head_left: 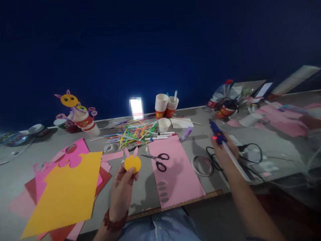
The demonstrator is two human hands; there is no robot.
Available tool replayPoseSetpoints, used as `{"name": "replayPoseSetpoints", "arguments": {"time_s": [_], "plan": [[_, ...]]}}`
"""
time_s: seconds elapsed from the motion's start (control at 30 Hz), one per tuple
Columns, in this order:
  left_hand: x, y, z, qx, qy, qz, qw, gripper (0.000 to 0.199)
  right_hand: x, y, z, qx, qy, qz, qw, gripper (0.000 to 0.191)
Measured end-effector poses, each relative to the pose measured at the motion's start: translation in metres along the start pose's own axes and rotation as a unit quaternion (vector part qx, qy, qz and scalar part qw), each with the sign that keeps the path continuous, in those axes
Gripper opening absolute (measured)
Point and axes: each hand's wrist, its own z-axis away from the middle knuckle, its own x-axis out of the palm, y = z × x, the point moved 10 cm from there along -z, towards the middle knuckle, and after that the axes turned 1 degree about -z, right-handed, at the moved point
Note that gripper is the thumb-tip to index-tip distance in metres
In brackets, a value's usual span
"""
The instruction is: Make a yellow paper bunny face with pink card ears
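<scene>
Between the thumb and fingers of my left hand [124, 182] is a yellow paper bunny head [132, 163], a round disc with two pink ears at its top. My right hand [227, 149] grips a blue hot glue gun [217, 131]; a red light glows on it and a long white glue stick [235, 161] runs out of its back along my forearm. Pink paper [179, 167] with several oval holes lies between my hands. Black-handled scissors [162, 161] rest open across its left part.
Yellow sheet [72, 190] tops a stack of coloured paper at left. Behind are a pile of coloured sticks [137, 132], stacked paper cups [162, 103], a decorated cup figure [84, 117] and a lit screen [136, 108]. Tape roll [202, 165] and black cable [258, 150] lie at right.
</scene>
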Motion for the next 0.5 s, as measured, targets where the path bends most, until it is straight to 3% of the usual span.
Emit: {"name": "replayPoseSetpoints", "arguments": {"time_s": [0.03,0.1,0.3,0.5], "plan": [[0.000,0.002,0.000,0.006,0.004,-0.006,1.000,0.024,0.014,0.000,-0.003,-0.041,-0.029,0.092,0.995,0.040],[-0.001,0.004,0.001,0.018,0.009,-0.022,1.000,0.024,0.038,0.001,-0.008,-0.088,-0.073,0.147,0.982,0.039],[-0.002,0.007,0.004,0.047,0.004,-0.064,0.997,0.024,0.091,0.000,-0.025,-0.184,-0.181,0.215,0.942,0.051],[0.003,0.005,0.008,0.067,-0.036,-0.115,0.990,0.018,0.120,0.000,-0.050,-0.202,-0.217,0.212,0.931,0.055]]}}
